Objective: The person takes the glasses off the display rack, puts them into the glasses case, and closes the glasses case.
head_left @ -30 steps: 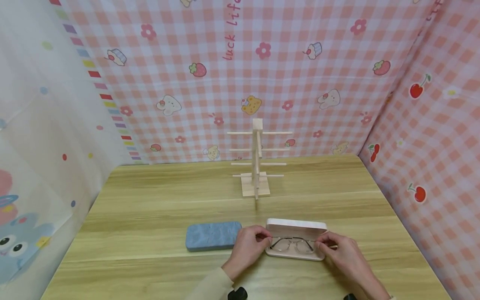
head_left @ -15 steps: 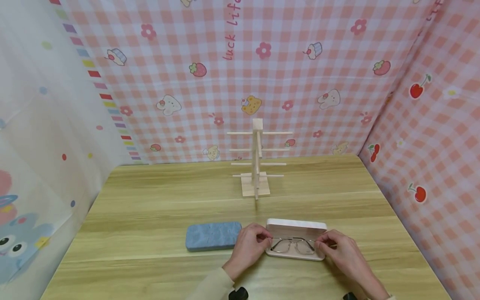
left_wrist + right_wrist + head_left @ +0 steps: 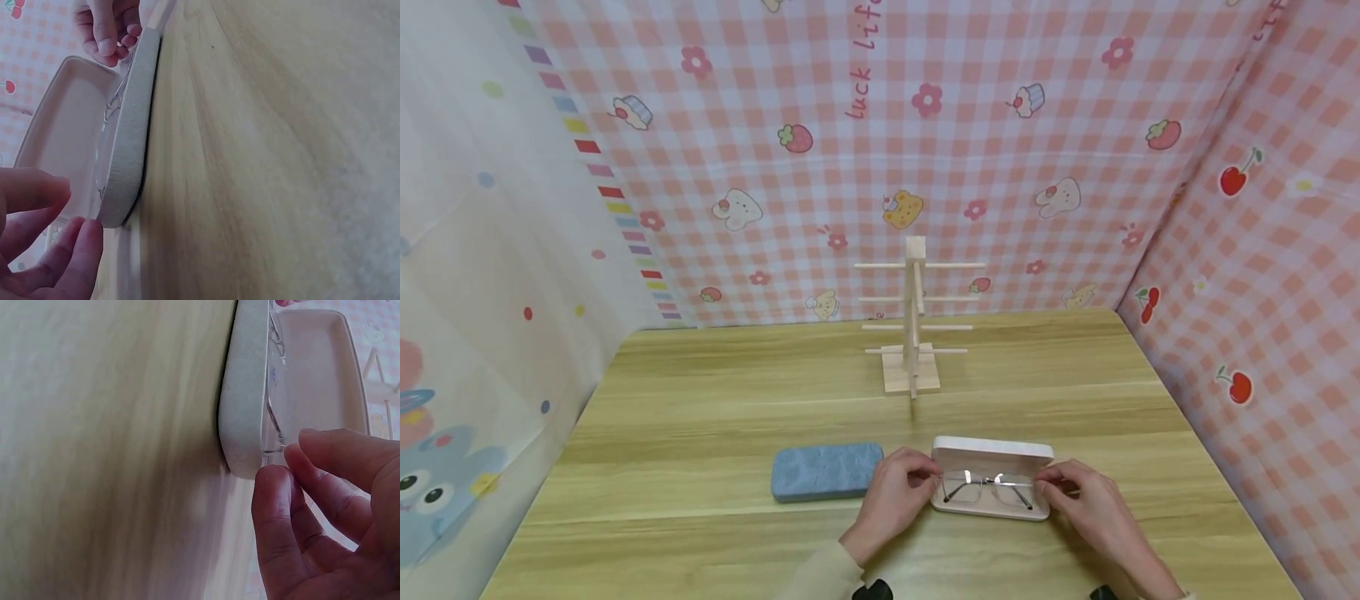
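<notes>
Thin metal-rimmed eyeglasses (image 3: 988,482) lie across the lower half of an open pale eyeglass case (image 3: 992,445), both temples angled down into it. At the case's left end, my left hand (image 3: 895,493) pinches the near edge of the frame with its fingertips; the left wrist view shows its index finger (image 3: 37,187) apart from the other tips. My right hand (image 3: 1086,504) pinches the opposite end, its fingertips (image 3: 275,478) close together beside the frame's hinge. The exact contact is hard to see in both wrist views. A blue case (image 3: 827,472), closed, lies left of my left hand.
Behind the cases a wooden rack (image 3: 913,317) with several horizontal pegs stands on the wood-grain table (image 3: 715,392). Patterned cloth (image 3: 865,167) walls in the back and both sides.
The eyeglasses have tilted within the case, so their lenses now catch light and the temples point downward. My hands stay at both ends, with only slight shifts.
</notes>
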Demonstrator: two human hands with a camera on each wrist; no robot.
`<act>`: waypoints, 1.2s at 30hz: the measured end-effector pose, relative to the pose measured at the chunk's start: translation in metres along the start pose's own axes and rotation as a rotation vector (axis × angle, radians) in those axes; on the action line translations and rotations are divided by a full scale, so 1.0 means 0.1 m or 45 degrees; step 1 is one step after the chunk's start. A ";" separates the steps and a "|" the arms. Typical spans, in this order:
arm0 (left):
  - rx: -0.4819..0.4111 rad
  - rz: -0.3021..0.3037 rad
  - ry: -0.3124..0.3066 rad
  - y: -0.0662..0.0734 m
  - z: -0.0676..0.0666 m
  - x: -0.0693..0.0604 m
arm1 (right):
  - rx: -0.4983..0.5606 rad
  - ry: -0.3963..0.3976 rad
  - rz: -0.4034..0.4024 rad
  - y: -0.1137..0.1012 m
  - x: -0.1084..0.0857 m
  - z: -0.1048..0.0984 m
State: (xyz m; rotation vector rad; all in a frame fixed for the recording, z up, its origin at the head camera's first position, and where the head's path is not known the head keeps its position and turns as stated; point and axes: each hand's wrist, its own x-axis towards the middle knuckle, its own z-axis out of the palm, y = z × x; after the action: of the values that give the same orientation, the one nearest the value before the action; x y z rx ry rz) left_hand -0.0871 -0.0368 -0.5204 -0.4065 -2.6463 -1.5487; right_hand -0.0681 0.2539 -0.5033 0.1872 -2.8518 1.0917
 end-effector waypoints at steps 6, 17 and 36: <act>-0.217 -0.087 0.054 0.05 -0.01 -0.03 | 0.040 0.106 0.099 0.04 -0.01 -0.12; -0.236 -0.166 0.010 0.14 -0.05 0.12 | 0.215 -0.136 0.225 -0.06 0.13 -0.15; -0.507 -0.338 -0.197 0.12 -0.05 0.17 | 0.703 -0.592 0.123 0.04 0.28 -0.21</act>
State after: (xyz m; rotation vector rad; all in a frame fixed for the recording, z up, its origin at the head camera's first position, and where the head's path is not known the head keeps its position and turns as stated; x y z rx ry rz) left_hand -0.1006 -0.0325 -0.5050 -0.1996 -2.5770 -2.2237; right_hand -0.0960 0.2685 -0.4874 0.3833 -2.8592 2.0822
